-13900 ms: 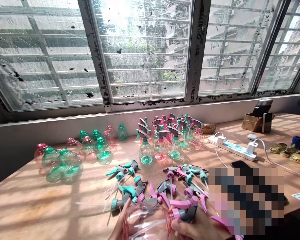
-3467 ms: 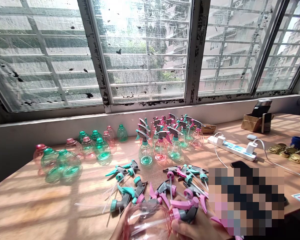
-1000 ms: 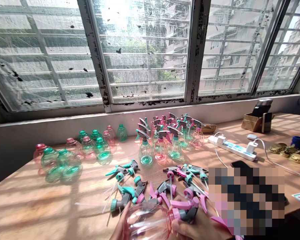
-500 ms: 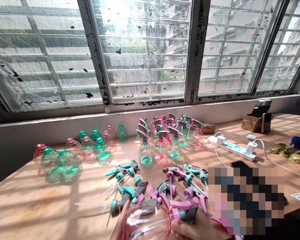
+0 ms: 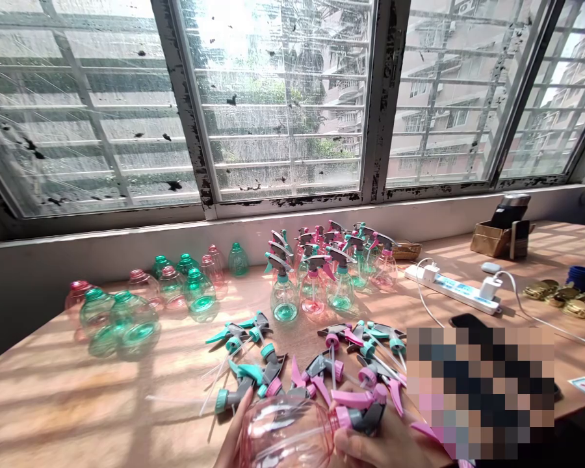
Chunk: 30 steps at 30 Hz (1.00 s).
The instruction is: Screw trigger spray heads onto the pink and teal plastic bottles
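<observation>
Left hand [image 5: 233, 434] and right hand [image 5: 376, 445] clamp a pink bottle [image 5: 286, 434], held sideways at the front of the worktop [image 5: 80, 416].
The left steadies the body, the right the spray head [image 5: 368, 418]; keeping both in line should guard against a crooked fit.

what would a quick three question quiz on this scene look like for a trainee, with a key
1. Is the held pink bottle upright or on its side?
2. Which hand is nearer its pink screw collar? A) left B) right
3. Fill in: in the picture, the open-necked bottles stand to the ____ of the standing sprayer-topped bottles.

Key: 1. On its side. 2. B, the right hand. 3. Left.
</observation>
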{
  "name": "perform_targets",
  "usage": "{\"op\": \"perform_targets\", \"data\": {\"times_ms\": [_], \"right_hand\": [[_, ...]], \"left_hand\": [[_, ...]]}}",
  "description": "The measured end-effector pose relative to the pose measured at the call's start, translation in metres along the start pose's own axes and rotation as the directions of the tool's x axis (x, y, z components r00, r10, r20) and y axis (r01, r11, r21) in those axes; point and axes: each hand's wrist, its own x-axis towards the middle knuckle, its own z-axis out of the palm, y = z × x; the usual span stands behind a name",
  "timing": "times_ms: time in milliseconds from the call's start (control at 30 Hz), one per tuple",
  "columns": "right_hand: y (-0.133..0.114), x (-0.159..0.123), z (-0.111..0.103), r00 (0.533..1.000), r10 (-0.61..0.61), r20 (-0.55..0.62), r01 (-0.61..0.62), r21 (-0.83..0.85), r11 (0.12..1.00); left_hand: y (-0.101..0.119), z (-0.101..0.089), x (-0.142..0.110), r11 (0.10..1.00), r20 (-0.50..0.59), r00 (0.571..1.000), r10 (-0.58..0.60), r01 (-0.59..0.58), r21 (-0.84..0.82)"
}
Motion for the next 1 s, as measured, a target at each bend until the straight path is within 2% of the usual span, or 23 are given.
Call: {"op": "perform_targets", "data": {"times_ms": [100,267,433,567,667,800,900,1000], "right_hand": [[0.007,0.000,-0.003,0.995,-0.009,-0.099,0.008,-0.009,1.000],[0.013,0.001,-0.005,0.992,-0.014,-0.123,0.012,-0.015,1.000],[0.013,0.002,-0.005,0.989,-0.010,-0.147,0.006,-0.028,1.000],[0.014,0.003,-0.004,0.990,0.007,-0.140,-0.011,-0.032,0.999],[0.014,0.003,-0.005,0.990,0.004,-0.143,-0.008,-0.034,0.999],[0.016,0.003,-0.005,0.991,0.010,-0.137,-0.015,-0.033,0.999],[0.018,0.003,-0.006,0.991,0.006,-0.134,-0.010,-0.029,1.000],[0.019,0.004,-0.007,0.992,0.001,-0.126,-0.004,-0.026,1.000]], "left_hand": [[0.003,0.011,0.016,0.996,-0.019,0.996,-0.087,0.086,-0.033],[0.002,0.025,0.033,0.994,-0.067,0.995,-0.080,0.074,-0.077],[0.013,0.018,0.026,0.991,0.008,0.991,-0.133,0.133,-0.007],[0.020,0.017,0.019,0.993,-0.004,0.993,-0.117,0.117,0.017],[0.014,0.017,0.015,0.994,-0.029,0.993,-0.110,0.110,-0.011],[0.000,0.007,0.014,0.992,-0.092,0.990,-0.111,0.105,-0.069],[-0.007,0.001,0.019,0.985,-0.136,0.979,-0.151,0.139,-0.098],[-0.011,0.000,0.027,0.980,-0.131,0.974,-0.184,0.172,-0.102]]}}
